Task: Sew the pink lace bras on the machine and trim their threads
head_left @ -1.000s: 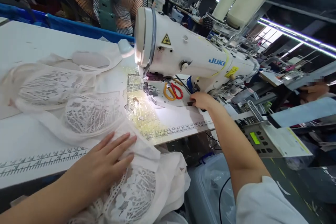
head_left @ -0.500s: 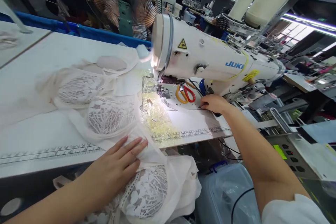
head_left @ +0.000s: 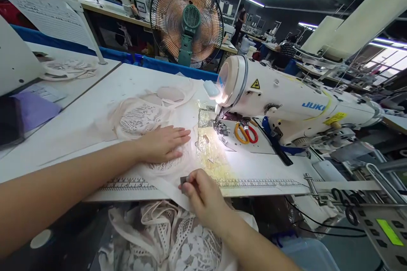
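the pale lace garment (head_left: pixel 141 118) lies across the front of the worktop (head_left: pixel 251 165), left of the sewing machine (head_left: pixel 282 97), with more lace fabric (head_left: pixel 197 241) hanging below the edge; whether it is all one piece i cannot tell. the left hand (head_left: pixel 165 144) is spread flat on a cup, gripping nothing, while the right hand (head_left: pixel 203 194) pinches a small dark piece (head_left: pixel 183 180) against or just above the cloth. to do this well, i'd press lightly with the palm so the lace isn't stretched, smooth the cloth by the pinch, and mind the hanging weight, which could drag everything askew.
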